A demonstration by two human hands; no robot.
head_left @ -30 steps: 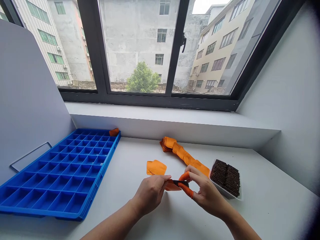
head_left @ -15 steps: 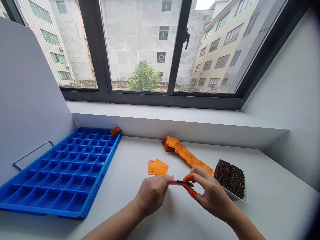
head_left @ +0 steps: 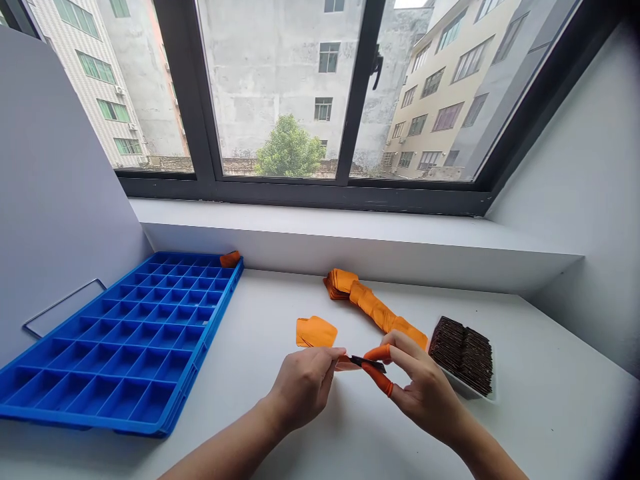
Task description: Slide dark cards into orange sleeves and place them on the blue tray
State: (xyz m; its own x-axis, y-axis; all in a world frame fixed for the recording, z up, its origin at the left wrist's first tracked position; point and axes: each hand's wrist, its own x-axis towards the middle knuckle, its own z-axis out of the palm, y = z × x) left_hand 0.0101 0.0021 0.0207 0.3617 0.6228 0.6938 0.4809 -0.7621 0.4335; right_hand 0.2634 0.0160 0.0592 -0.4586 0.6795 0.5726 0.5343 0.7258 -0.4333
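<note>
My left hand [head_left: 305, 388] pinches a small flat orange pouch [head_left: 347, 365] between thumb and fingers. My right hand [head_left: 426, 390] wears orange finger cots [head_left: 379, 380] on its thumb and index finger. Held between those two is a thin dark flat piece [head_left: 371, 363], its left end at the pouch's edge; whether it is inside cannot be made out. Just beyond my left hand lie a few loose orange pouches [head_left: 318, 331]. A long fanned row of orange pouches [head_left: 373, 307] runs from the back towards my right hand, ending in a stack.
Right of my hands stands a white box [head_left: 494, 393] packed with two rows of thin dark pieces [head_left: 463, 353]. A blue compartment tray [head_left: 85, 420] fills the left side, with a brownish-orange bundle [head_left: 231, 259] at its far right corner. The window ledge [head_left: 310, 220] bounds the back.
The dark piece and the pouch have tilted slightly, and more of the pouch shows below my left fingertips. Both hands stay nearly in place; the view has shifted a little.
</note>
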